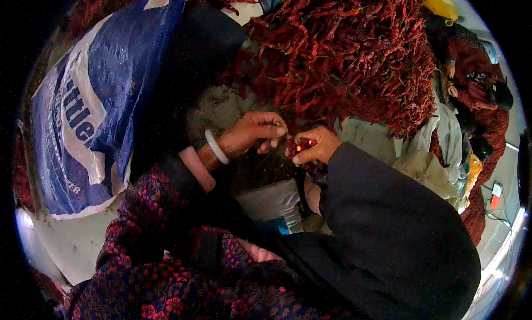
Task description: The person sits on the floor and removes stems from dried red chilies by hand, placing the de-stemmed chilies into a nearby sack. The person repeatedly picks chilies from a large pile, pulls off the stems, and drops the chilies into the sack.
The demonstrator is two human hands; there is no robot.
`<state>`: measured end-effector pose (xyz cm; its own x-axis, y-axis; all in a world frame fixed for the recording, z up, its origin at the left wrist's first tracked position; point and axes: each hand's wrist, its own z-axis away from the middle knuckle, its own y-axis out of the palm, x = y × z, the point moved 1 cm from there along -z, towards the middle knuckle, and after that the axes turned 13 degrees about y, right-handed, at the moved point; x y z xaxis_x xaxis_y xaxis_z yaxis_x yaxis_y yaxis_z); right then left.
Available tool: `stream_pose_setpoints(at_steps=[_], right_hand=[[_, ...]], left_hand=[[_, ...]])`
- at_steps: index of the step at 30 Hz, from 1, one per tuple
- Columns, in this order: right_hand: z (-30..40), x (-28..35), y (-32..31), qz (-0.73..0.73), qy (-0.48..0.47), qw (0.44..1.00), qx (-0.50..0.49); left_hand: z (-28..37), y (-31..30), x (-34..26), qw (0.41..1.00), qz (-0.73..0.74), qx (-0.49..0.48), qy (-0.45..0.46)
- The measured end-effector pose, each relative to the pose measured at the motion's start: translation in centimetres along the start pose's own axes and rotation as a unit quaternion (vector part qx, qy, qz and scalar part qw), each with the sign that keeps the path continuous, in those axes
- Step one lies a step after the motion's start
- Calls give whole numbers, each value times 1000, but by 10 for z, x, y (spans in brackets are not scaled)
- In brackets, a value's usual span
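Note:
My left hand [259, 130], with a white bangle [216, 146] at its wrist, is held above my lap. Its thumb and forefinger are pinched on a small yellowish piece, perhaps a chilli stem. Just to its right, my right hand [314, 145] is closed round several dried red chillies [304, 143], some showing pale orange spots. The fingertips of the two hands nearly meet. Beyond them spreads a large heap of dried red chillies [345, 54] with thin stems. What lies inside my right palm is hidden.
A blue and white woven sack [112, 78] bearing print stands at the left. Pale sacking [424, 166] lies right of the heap. At the far right a person in dark red [478, 74] is near more chillies [496, 149]. A yellow bag [439, 4] is at the top right.

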<state>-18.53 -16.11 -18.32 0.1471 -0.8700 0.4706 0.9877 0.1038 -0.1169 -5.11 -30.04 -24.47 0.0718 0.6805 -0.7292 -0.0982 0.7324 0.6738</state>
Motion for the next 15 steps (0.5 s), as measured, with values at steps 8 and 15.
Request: stream_pose_setpoints(at_steps=[8, 15], right_hand=[[-2, 1, 6, -51, -6, 998, 27], [-6, -4, 9, -4, -29, 998, 46]], left_hand=[[3, 4, -6, 999, -25, -13, -19], [0, 3, 2, 998, -58, 14, -11]])
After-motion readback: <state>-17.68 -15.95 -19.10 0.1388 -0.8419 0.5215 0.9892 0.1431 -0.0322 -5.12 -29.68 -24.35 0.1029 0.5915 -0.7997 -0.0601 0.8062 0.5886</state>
